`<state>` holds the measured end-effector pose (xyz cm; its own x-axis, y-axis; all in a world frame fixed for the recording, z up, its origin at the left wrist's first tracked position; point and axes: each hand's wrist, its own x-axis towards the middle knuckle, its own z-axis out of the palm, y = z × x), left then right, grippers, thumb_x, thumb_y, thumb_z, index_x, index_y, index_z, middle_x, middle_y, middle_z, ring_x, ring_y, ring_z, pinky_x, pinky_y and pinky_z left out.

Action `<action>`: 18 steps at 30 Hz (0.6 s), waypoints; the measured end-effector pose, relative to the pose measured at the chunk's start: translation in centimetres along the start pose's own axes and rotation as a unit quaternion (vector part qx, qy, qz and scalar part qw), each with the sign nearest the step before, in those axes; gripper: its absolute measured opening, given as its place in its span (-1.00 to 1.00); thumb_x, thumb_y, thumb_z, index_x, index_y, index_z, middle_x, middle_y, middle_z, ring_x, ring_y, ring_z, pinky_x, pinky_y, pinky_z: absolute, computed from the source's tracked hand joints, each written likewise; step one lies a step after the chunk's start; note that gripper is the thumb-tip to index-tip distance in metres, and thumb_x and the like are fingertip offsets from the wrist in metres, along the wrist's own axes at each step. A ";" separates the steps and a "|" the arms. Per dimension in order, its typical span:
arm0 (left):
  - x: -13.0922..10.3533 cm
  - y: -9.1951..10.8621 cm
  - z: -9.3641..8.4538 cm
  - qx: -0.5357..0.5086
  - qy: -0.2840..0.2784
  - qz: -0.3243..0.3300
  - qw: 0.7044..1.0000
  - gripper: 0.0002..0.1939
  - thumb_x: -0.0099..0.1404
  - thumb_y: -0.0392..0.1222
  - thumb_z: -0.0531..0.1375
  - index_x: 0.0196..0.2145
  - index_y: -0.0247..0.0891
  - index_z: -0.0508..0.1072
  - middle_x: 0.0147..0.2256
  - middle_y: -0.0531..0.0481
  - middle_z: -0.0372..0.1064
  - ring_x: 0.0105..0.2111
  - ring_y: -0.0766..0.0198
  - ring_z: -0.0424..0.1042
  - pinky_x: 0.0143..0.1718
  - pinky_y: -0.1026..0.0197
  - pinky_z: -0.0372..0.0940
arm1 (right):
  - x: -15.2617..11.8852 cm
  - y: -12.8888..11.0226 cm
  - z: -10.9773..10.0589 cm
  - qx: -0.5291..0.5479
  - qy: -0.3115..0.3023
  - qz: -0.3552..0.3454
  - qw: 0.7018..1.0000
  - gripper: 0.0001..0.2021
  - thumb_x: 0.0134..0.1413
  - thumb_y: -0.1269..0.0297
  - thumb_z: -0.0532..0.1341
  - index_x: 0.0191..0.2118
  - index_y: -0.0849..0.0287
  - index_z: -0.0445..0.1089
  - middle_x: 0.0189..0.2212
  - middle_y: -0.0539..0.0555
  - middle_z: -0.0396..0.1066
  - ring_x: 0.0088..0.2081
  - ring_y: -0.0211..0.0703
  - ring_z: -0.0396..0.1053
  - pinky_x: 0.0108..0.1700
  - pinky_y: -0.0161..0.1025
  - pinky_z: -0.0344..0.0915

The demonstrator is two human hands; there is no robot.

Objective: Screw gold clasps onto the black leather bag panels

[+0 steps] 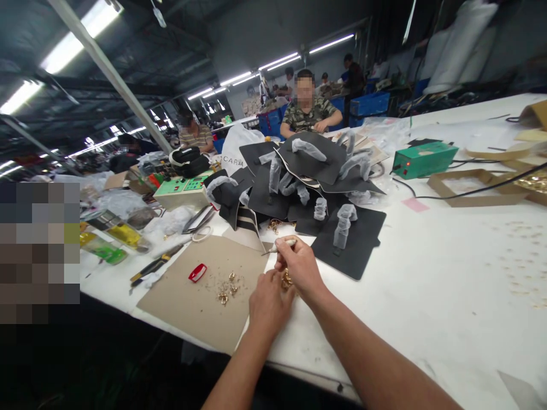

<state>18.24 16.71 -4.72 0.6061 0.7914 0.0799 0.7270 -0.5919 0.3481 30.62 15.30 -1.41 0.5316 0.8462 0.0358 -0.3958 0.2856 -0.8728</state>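
Observation:
My right hand [298, 263] is closed round a pale-handled tool [280, 245] whose thin dark tip points left. Beside and below it, my left hand [269, 299] rests at the right edge of a brown board [183, 302], its fingers bent near gold metal pieces [286, 278]. Whether those fingers grip a piece is hidden. More small gold pieces [223, 298] lie on the board, with a red object [197, 273] to their left. Just beyond my hands, a black panel [354, 245] with a plastic-wrapped strap lies flat.
Black panels with wrapped straps [307, 162] are heaped ahead. A green box [425, 158] and a cardboard tray [474, 196] stand at right. Pliers [158, 263] and bottles [123, 230] lie at left. A person in camouflage [305, 117] sits across the table.

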 end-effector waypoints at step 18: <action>-0.2 -2.5 1.4 -0.341 0.084 -0.111 0.930 -0.71 0.42 -0.01 0.12 -0.13 -0.13 0.60 -0.33 -0.20 0.58 -0.31 -0.03 0.53 -0.22 0.05 0.32 | -1.8 1.8 4.3 -0.068 -0.058 0.033 0.995 -0.59 0.16 -0.13 0.39 -0.24 0.13 0.40 -0.53 -0.07 0.35 -0.51 -0.21 0.35 -0.42 -0.29 0.28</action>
<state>16.73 17.83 -6.94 0.3643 0.9293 0.0599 0.4197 -0.2212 0.8803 25.74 16.24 -1.00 0.4142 0.9098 0.0256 -0.3170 0.1706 -0.9330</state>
